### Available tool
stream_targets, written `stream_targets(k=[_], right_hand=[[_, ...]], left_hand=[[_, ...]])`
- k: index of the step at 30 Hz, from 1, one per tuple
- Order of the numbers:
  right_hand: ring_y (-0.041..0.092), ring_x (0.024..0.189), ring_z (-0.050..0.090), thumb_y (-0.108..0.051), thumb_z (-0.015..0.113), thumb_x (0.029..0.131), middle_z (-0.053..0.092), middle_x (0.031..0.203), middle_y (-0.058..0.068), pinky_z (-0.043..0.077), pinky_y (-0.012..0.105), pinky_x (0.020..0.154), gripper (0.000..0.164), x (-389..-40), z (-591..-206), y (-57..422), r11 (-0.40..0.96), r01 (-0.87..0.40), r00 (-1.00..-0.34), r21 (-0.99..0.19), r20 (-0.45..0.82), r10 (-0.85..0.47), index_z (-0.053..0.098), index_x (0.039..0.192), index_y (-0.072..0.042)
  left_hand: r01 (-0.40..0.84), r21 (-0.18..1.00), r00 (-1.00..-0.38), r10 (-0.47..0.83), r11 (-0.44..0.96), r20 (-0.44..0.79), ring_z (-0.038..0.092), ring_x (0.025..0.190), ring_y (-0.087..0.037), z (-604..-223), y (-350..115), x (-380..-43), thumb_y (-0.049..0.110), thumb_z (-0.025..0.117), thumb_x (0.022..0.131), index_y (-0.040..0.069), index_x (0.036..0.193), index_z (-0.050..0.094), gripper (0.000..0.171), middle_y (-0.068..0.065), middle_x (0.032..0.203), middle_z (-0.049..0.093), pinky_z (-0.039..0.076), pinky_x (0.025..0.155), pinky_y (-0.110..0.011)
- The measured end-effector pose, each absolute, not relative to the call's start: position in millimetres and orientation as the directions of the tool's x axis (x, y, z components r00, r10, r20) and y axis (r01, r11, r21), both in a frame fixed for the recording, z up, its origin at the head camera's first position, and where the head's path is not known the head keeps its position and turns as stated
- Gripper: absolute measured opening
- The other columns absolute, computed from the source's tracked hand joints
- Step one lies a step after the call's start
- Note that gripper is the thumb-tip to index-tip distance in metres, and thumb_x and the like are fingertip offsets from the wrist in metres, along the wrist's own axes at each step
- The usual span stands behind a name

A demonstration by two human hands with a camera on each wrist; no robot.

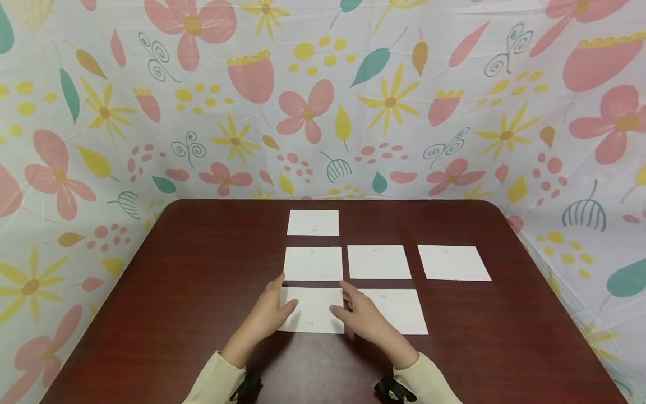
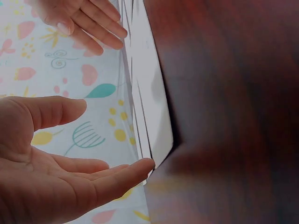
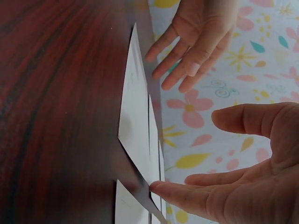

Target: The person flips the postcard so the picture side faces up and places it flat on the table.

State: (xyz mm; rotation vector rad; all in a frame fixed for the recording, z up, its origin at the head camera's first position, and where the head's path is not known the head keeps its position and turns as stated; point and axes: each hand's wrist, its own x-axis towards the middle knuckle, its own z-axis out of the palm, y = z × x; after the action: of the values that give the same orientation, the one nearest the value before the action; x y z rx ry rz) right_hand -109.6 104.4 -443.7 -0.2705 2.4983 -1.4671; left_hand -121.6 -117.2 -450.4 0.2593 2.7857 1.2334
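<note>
A white paper card [image 1: 311, 311] lies flat on the table, nearest the person in the left column, with a small faint mark near its lower edge. My left hand [image 1: 267, 312] is at its left side, fingers extended and fingertips right at the far left corner. On the opposite side my right hand [image 1: 364, 317] has its fingers stretched out at the far right corner, its thumb over the card. Both wrist views show the left hand [image 2: 70, 158] and right hand [image 3: 233, 172] with thumbs apart from the fingers, nothing gripped between them. The right hand partly covers a neighbouring card [image 1: 396, 312].
Beyond lie a middle-left card [image 1: 313, 264], a middle card [image 1: 379, 262], a right card [image 1: 454, 262] and a top card [image 1: 313, 223], spaced in rows. The dark red-brown table [image 1: 202, 269] ends at a flower-patterned cloth [image 1: 308, 112].
</note>
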Motion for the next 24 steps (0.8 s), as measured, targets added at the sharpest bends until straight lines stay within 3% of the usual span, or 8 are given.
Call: stream_targets(k=[19,24], right_hand=[[0.046,0.12,0.05,-0.013,0.064,0.09,0.045,0.135,0.035,0.045,0.051,0.096,0.06,-105.8,-445.4,103.1,0.482,-0.014,-0.958,-0.876,-0.126,-0.257,0.039,0.136,0.018],[0.047,0.121,0.049,-0.013,0.064,0.091,0.044,0.135,0.037,0.044,0.051,0.096,0.061,-105.8,-445.3,102.5,0.454,-0.014,-0.954,-0.891,-0.124,-0.272,0.037,0.136,0.019]], left_hand=[[0.043,0.738,-0.988,0.136,0.673,-0.067,0.033,0.13,-0.053,-449.7,-123.0,-114.5,0.011,0.065,0.089,-0.015,0.139,0.034,0.065,-0.04,0.137,0.038,0.031,0.102,-0.063],[0.071,0.73,-0.988,0.149,0.68,-0.042,0.038,0.128,-0.052,-450.7,-121.3,-115.2,0.011,0.066,0.088,-0.016,0.138,0.035,0.064,-0.04,0.135,0.04,0.034,0.102,-0.061]])
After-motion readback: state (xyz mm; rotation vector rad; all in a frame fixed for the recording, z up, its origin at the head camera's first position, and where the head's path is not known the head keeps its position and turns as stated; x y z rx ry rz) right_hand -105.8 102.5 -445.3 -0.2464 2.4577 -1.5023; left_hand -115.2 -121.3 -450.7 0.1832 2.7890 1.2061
